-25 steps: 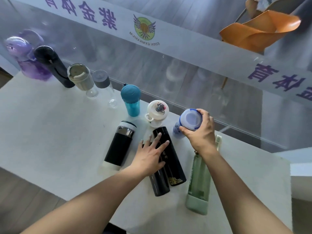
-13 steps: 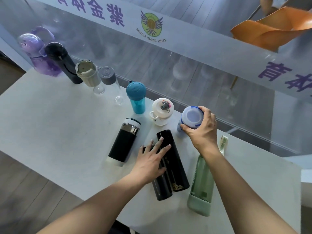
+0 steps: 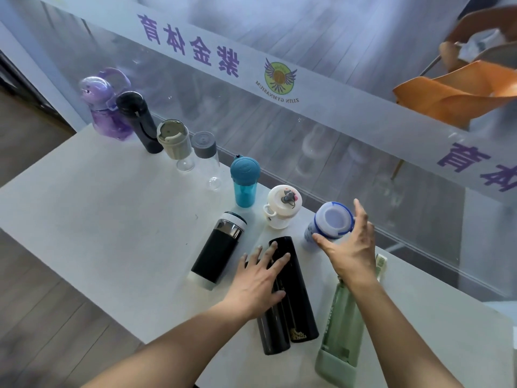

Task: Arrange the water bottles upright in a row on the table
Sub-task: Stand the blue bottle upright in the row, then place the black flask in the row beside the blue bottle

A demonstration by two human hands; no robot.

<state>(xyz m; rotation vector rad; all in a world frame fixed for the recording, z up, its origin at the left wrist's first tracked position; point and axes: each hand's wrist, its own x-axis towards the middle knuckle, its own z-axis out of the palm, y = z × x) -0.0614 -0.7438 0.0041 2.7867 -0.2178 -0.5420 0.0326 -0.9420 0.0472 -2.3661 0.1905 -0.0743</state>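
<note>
Several bottles stand upright in a row along the table's far edge, from a purple bottle [image 3: 103,107] at the left to a teal bottle [image 3: 244,180], a white bottle [image 3: 282,211] and a blue-and-white bottle [image 3: 331,222]. My right hand [image 3: 349,247] is spread around the blue-and-white bottle's lid, fingers straight, thumb near its side. My left hand [image 3: 257,281] rests flat on two black flasks [image 3: 296,298] lying side by side. A black bottle with a steel band [image 3: 218,250] lies to their left. A green bottle [image 3: 341,331] lies under my right forearm.
The white table [image 3: 98,219] backs onto a glass partition [image 3: 307,135] with a printed white band. An orange chair [image 3: 453,96] stands behind the glass. The table's left and near edges drop to a wooden floor [image 3: 33,317].
My right hand has loosened from gripping the blue-and-white bottle's lid to spread fingers around it. My left hand stays on the black flasks. The camera has shifted, moving the scene right.
</note>
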